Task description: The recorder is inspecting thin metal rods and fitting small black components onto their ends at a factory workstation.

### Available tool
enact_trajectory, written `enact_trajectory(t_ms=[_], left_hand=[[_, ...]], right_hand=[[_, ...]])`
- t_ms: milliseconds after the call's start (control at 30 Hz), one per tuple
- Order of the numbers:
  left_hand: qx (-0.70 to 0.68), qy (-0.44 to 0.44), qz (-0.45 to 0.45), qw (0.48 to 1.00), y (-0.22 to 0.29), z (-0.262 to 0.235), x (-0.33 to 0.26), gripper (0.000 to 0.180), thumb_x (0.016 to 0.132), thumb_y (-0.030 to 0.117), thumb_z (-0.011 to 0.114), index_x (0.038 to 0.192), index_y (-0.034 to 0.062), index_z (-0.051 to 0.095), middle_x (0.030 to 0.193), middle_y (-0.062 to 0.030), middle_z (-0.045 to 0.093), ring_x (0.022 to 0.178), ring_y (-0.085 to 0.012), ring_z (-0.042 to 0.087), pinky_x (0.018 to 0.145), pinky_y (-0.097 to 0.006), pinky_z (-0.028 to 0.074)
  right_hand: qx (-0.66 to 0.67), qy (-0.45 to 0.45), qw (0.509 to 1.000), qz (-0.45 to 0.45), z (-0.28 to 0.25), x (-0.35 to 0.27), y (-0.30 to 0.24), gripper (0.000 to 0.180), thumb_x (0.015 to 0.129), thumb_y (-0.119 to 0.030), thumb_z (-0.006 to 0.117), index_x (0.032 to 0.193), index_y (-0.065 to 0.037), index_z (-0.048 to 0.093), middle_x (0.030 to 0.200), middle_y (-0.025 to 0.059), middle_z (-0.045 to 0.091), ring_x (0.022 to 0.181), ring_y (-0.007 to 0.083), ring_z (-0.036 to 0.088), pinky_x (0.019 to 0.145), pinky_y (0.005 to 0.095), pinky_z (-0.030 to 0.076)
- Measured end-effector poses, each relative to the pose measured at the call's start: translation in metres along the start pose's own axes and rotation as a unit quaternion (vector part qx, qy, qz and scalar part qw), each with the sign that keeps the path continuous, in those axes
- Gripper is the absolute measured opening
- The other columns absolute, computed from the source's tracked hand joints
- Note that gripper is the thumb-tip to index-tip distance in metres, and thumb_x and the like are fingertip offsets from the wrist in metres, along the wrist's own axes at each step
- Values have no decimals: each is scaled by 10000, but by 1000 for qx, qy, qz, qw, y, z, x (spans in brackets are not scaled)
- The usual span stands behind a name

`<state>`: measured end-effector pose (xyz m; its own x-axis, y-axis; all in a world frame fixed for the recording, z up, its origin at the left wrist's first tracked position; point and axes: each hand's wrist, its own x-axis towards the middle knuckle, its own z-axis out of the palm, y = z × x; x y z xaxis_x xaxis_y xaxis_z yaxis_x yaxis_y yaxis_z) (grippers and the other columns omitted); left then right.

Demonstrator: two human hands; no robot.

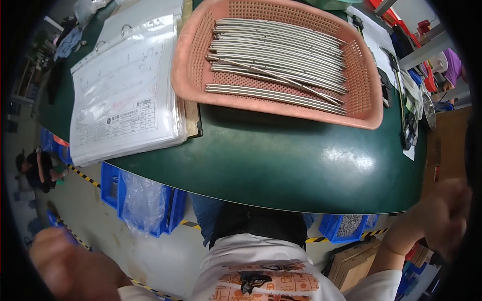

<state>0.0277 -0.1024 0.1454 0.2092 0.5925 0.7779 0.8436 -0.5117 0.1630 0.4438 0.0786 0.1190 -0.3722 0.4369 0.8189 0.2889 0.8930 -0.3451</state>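
Note:
My left hand is at the lower left, off the table and smeared by motion, so its fingers cannot be made out. Beyond the table's right end is my right hand, raised, blurred and partly lost in the dark rim; its grip does not show. Both hands are well apart from a pink plastic basket on the green table. Many thin, silvery metal rods lie side by side in the basket, with one crossing the others at a slant.
A ring binder of sheets in clear sleeves lies open left of the basket. Calipers and papers are along the right edge. Blue bins stand on the floor below, one draped with clear plastic. Another person is at far left.

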Motion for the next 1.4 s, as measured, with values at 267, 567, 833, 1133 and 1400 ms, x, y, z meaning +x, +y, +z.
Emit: enact_trajectory(t_ms=[267,567,833,1133,1400], left_hand=[[-63,-196,-235,950,-8,46,-131,261,654,-59,553,896,-10,638,718,-123,625,588,-248,601,533,-292,470],[-17,-52,-77,995,-60,73,-44,264,607,-99,564,847,-18,641,676,-117,611,538,-238,578,496,-289,459],[-85,-33,-15,996,-66,177,89,138,690,-5,607,818,28,646,767,-102,606,703,-279,588,612,-352,477],[26,-285,30,958,-86,283,107,147,670,138,674,766,54,601,800,-88,572,816,-262,560,680,-391,477],[-2,-384,-5,923,-79,276,118,128,628,102,627,717,46,555,829,-102,585,800,-287,570,661,-389,489]], right_hand=[[-102,-24,994,1,93,-13,17,305,813,5,590,1089,122,532,761,89,594,579,52,439,538,174,353],[148,36,976,156,137,40,26,336,736,-312,480,875,-19,390,582,27,361,545,114,338,522,233,269],[347,287,880,148,130,113,32,186,762,-190,446,867,-38,428,568,-18,361,464,53,322,452,203,352],[404,358,817,203,113,121,51,107,791,-136,410,848,-48,435,535,-32,339,423,45,282,432,204,330],[420,367,804,206,102,121,66,127,800,-141,447,860,-30,459,542,-35,356,425,37,295,430,196,335]])
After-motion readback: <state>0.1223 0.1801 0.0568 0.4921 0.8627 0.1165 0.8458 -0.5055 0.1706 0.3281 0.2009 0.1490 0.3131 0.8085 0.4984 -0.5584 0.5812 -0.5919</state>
